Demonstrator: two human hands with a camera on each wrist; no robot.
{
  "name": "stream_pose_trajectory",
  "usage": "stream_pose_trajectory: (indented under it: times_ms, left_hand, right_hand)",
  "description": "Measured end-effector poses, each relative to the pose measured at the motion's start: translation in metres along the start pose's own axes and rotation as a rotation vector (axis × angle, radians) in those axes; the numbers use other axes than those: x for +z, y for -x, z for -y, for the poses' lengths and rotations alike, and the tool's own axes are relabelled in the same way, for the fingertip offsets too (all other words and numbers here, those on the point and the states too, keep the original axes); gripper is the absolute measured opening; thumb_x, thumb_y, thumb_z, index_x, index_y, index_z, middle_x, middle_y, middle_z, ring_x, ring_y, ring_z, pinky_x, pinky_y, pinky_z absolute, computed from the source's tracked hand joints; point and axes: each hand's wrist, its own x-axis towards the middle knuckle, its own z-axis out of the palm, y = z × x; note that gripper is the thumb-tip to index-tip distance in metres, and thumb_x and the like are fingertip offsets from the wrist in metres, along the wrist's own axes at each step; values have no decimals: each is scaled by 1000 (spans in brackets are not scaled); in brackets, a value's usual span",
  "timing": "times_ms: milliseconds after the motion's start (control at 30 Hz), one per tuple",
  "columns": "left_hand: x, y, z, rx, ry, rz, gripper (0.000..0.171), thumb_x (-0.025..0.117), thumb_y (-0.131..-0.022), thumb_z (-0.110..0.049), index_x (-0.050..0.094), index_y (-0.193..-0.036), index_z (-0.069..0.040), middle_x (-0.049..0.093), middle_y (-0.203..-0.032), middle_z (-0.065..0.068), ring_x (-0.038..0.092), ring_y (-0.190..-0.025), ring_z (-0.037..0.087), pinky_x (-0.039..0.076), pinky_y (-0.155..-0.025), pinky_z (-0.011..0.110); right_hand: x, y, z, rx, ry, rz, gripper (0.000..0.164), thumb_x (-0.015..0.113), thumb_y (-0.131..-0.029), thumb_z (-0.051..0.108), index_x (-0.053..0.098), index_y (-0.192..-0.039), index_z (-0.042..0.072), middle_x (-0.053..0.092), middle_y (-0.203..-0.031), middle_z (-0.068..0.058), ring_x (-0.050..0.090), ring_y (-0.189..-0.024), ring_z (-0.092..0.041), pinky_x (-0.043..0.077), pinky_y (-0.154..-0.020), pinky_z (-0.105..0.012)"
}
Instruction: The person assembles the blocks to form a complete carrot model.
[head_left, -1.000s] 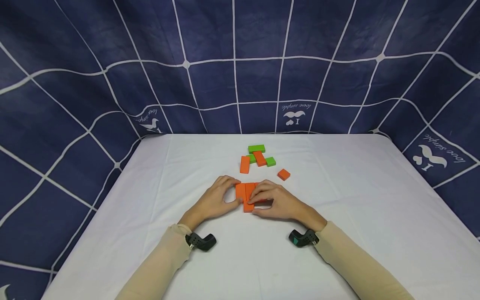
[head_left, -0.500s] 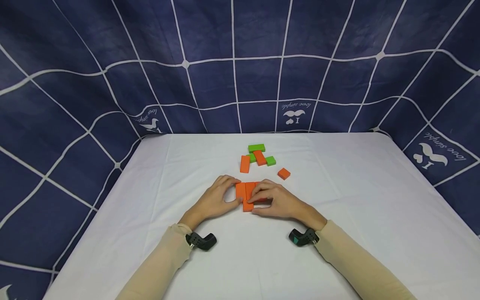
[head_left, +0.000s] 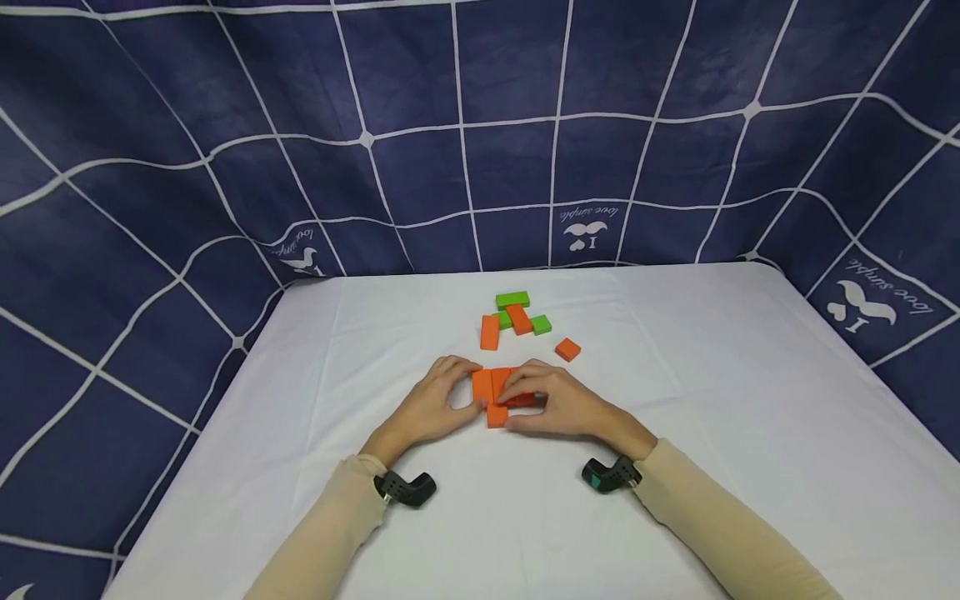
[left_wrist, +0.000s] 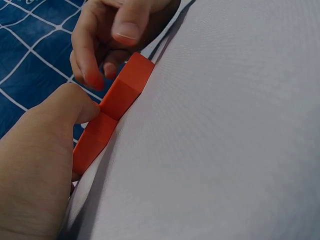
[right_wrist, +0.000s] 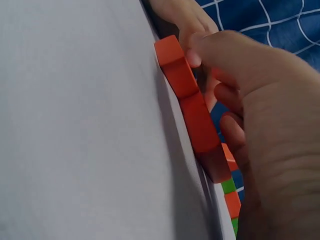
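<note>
Orange block pinched by L hand; R hand grip unclear; green blocks: head cam, not L wrist.

Tipped the head view slightly anticlockwise; brought a white line of the navy curtain into sight toward 11 o'clock from the orange blocks; lowered the far table edge toward 10, raised it toward 2.
</note>
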Motion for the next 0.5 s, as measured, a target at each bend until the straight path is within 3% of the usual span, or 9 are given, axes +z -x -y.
stream_pose_trajectory:
  times_ms: [167,500]
  left_hand:
    - [1,1,1,0,-1,1,55,71,-92,-44,59,-139,-18,57,-136,-1,49,-132,18,45,-113,45]
    - [2,-1,3,27,-6,-13,54,71,-92,-44,60,-137,-18,58,-134,-2,49,-130,17,45,-113,44]
  right_hand:
    - [-6,-1,-1,-6,-11,-34,32,84,-86,35,79,-115,25,70,-114,18,59,-113,-6,54,-97,-32]
    - [-24,-1,-6,64,-57,-44,35,84,-87,30,77,-119,19,73,-116,10,64,-108,-8,54,-94,-32]
